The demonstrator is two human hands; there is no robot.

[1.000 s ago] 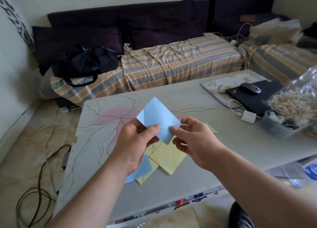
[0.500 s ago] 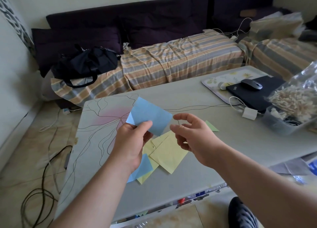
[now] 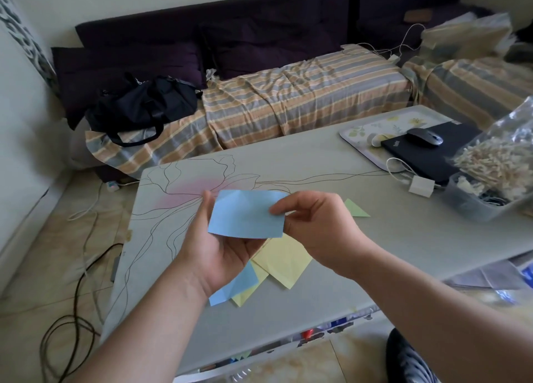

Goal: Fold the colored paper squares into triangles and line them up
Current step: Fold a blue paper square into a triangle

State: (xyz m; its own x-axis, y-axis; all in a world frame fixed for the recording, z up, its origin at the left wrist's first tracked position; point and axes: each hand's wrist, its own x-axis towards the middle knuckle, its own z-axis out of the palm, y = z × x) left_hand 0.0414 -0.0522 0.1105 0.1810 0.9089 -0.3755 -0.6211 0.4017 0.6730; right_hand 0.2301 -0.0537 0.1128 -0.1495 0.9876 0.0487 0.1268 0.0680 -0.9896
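A striped sofa runs behind the grey drawn-on surface. At its right edge a closed black laptop, logo unreadable, overlaps a floral tray. Yellow and blue paper squares lie near the front edge. Above them the left hand cradles a light-blue paper square, whose right edge the right hand pinches.

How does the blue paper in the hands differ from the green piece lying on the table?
The blue paper is held up off the table by both hands; the green piece lies flat on the table, touched by neither hand. The blue paper shows four sides; the green piece is a triangle. Both are plain coloured paper.
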